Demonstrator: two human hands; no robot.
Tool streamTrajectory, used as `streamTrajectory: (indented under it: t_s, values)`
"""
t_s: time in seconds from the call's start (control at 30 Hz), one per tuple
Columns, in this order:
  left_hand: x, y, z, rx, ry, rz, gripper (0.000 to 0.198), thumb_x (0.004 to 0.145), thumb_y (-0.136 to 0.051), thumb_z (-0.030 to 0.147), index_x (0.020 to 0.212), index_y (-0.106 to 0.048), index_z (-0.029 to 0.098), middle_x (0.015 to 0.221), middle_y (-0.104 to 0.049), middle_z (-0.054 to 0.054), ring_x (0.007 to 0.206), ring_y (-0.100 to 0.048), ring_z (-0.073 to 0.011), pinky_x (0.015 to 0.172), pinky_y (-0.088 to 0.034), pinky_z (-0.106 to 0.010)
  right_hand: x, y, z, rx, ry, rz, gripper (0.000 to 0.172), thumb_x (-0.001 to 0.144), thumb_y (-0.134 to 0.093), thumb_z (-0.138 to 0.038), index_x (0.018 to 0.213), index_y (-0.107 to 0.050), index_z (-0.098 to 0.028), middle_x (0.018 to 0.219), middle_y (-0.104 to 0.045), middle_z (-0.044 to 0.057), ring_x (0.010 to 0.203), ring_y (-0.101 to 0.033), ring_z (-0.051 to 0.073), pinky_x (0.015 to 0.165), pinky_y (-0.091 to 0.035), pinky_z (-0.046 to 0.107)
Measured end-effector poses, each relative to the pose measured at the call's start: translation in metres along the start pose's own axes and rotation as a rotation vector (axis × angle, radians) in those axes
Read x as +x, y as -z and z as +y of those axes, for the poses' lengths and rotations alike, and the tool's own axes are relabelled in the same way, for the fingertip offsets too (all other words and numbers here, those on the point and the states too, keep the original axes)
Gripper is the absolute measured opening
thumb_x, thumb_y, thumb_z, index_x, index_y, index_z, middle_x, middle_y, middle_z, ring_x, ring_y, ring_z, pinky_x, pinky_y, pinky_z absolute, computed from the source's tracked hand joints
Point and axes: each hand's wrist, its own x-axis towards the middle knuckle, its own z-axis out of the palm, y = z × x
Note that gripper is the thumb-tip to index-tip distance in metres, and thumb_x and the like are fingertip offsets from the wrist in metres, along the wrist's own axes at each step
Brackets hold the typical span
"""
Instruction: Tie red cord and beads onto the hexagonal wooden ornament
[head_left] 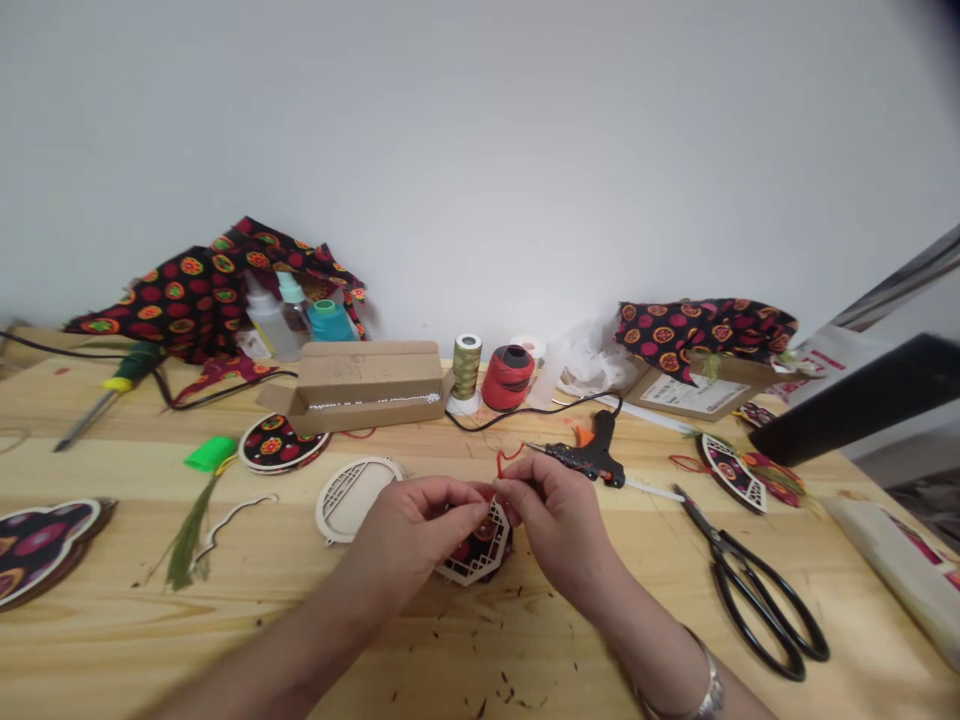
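Observation:
An octagonal ornament, pale lattice frame over dark flowered fabric, is beneath my fingertips near the table's middle, partly covered by both hands. My left hand is closed in a pinch at the ornament's top edge, where a bit of red cord shows by the fingertips. Thumb and forefinger of my right hand pinch the red cord, and a short loop of it sticks up above them. Just behind my left hand, a round pale lattice frame lies flat. A black glue gun rests beyond my right hand.
Black-handled scissors lie at right, near a fan-shaped ornament. An open cardboard box, a gold thread spool and a red thread spool stand behind. A green tassel and a screwdriver are at left.

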Motion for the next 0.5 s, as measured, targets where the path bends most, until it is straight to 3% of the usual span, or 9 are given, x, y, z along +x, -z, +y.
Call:
streamTrajectory:
  t_s: [0.07, 0.17, 0.37, 0.5]
  values:
    - [0.000, -0.002, -0.001, 0.062, -0.023, -0.018, 0.008, 0.066, -0.064, 0.022, 0.061, -0.068, 0.017, 0.046, -0.058, 0.004, 0.042, -0.047, -0.0087, 0.043, -0.035, -0.018, 0.000, -0.001, 0.001, 0.057, -0.024, -0.003, 0.009, 0.073, -0.056, -0.020, 0.065, -0.058, -0.019, 0.054, -0.054, -0.002, 0.052, -0.048, 0.012, 0.052, -0.038, 0.024]
    - [0.000, -0.003, -0.005, 0.142, -0.083, -0.045, 0.009, 0.069, -0.061, 0.021, 0.065, -0.068, 0.019, 0.055, -0.063, 0.002, 0.050, -0.053, -0.0115, 0.049, -0.040, -0.020, 0.000, -0.002, 0.002, 0.215, -0.093, -0.027, 0.010, 0.072, -0.057, -0.022, 0.064, -0.055, -0.018, 0.049, -0.049, -0.004, 0.046, -0.044, 0.010, 0.046, -0.034, 0.022]
    - [-0.001, -0.001, -0.013, 0.426, -0.456, -0.056, 0.017, 0.076, -0.053, 0.018, 0.075, -0.069, 0.022, 0.075, -0.067, -0.002, 0.070, -0.060, -0.0155, 0.064, -0.044, -0.023, 0.003, -0.004, -0.005, 0.519, -0.273, -0.083, 0.015, 0.068, -0.060, -0.025, 0.061, -0.051, -0.015, 0.044, -0.048, -0.006, 0.037, -0.034, 0.004, 0.038, -0.024, 0.017]
    - [-0.001, -0.001, -0.015, 0.558, -0.577, -0.030, 0.020, 0.079, -0.049, 0.015, 0.077, -0.067, 0.022, 0.076, -0.065, -0.001, 0.071, -0.059, -0.0144, 0.066, -0.043, -0.024, 0.001, -0.005, -0.007, 0.663, -0.330, -0.133, 0.018, 0.068, -0.062, -0.027, 0.062, -0.050, -0.014, 0.051, -0.054, -0.004, 0.035, -0.033, 0.002, 0.036, -0.021, 0.016]
